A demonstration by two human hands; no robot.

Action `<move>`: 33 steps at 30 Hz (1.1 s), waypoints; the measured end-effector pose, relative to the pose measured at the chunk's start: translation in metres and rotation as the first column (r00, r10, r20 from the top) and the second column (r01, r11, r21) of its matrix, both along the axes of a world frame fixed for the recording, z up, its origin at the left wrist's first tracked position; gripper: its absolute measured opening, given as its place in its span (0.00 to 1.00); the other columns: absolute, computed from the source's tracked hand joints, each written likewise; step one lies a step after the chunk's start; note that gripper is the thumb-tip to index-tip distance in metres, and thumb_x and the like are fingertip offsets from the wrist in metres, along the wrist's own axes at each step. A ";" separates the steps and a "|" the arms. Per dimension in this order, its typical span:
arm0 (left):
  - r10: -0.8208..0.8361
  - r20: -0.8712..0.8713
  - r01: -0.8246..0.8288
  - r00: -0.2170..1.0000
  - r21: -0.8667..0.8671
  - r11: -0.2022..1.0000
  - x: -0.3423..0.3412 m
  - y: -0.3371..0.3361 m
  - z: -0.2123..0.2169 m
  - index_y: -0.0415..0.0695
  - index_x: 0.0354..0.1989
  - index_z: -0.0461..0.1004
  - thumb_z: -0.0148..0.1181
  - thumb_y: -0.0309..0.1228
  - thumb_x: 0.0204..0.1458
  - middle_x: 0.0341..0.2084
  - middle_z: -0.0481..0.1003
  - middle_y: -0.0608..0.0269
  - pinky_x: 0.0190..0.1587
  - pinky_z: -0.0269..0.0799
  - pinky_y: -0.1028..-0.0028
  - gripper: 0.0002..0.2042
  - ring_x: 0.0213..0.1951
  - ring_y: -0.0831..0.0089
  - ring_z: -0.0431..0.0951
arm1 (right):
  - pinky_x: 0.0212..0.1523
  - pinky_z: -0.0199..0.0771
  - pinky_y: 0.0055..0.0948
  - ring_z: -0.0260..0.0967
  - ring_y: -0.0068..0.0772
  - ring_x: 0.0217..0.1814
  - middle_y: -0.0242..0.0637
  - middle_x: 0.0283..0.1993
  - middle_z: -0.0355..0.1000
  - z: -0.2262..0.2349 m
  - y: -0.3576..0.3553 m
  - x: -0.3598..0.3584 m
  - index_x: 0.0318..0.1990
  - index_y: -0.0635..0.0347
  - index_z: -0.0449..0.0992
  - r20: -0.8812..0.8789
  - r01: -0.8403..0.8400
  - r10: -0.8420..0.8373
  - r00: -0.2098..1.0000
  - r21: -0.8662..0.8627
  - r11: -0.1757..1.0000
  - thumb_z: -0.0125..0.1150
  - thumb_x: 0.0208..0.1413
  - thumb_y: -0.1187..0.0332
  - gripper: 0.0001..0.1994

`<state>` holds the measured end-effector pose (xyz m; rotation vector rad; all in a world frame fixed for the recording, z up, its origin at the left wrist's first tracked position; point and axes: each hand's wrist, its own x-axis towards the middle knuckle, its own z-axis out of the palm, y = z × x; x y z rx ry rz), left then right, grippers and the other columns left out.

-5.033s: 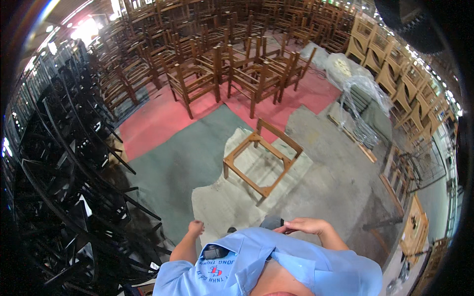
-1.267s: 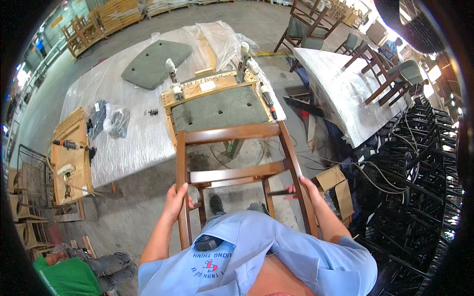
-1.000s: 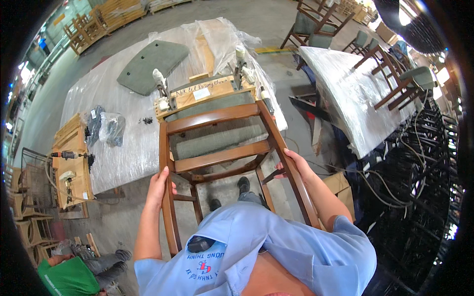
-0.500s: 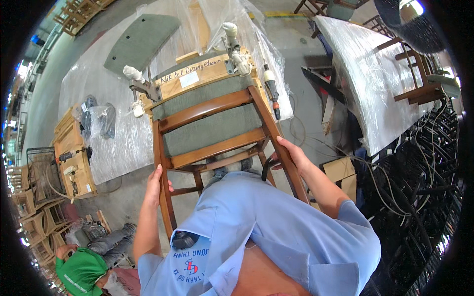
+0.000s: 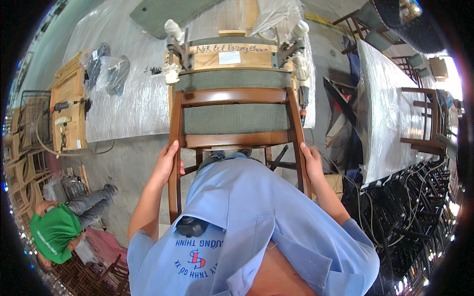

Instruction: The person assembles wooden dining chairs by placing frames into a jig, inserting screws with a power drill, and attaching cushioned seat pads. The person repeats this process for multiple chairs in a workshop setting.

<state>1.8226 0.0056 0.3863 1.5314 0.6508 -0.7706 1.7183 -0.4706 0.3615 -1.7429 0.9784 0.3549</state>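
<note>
I hold a dark brown wooden chair frame out in front of me, over a work table. My left hand grips its left upright and my right hand grips its right upright. Through the frame shows a grey-green seat cushion that lies on a pale wooden jig with a clamp tool at each far corner. The table below is wrapped in clear plastic sheet.
Another plastic-wrapped table with chair frames stands at the right. Black metal chair frames are stacked at the lower right. A wooden tool tray sits at the left. A person in a green cap crouches at the lower left.
I have carried the chair frame up to the table. It now lies lower and flatter over the jig and cushion, and both hands have kept their hold on the uprights.
</note>
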 end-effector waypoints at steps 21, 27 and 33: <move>0.006 -0.111 -0.037 0.994 -0.280 0.959 0.101 0.007 -0.089 0.30 0.65 0.65 0.63 0.60 0.53 0.63 0.69 0.50 0.65 0.61 0.67 0.45 0.63 0.63 0.68 | 0.71 0.29 0.78 0.28 0.73 0.80 0.63 0.78 0.39 -0.056 0.268 0.302 0.69 0.73 0.57 -0.335 -0.502 0.885 0.323 -0.853 -0.140 0.49 0.63 0.44 0.40; 0.137 -0.050 -0.145 0.989 -0.259 0.955 0.075 0.003 -0.109 0.33 0.59 0.71 0.63 0.41 0.60 0.53 0.75 0.57 0.60 0.65 0.67 0.26 0.54 0.67 0.73 | 0.70 0.28 0.81 0.31 0.70 0.81 0.57 0.79 0.42 -0.058 0.268 0.308 0.68 0.69 0.60 -0.211 -0.538 0.936 0.283 -0.842 -0.027 0.57 0.58 0.48 0.39; 0.139 0.072 -0.122 0.988 -0.201 0.972 0.099 0.004 -0.119 0.31 0.47 0.75 0.69 0.53 0.52 0.41 0.78 0.55 0.50 0.72 0.69 0.32 0.43 0.68 0.77 | 0.74 0.33 0.71 0.44 0.60 0.79 0.57 0.74 0.52 -0.067 0.253 0.319 0.66 0.65 0.65 0.138 -0.448 0.918 0.373 -0.840 0.308 0.58 0.58 0.54 0.32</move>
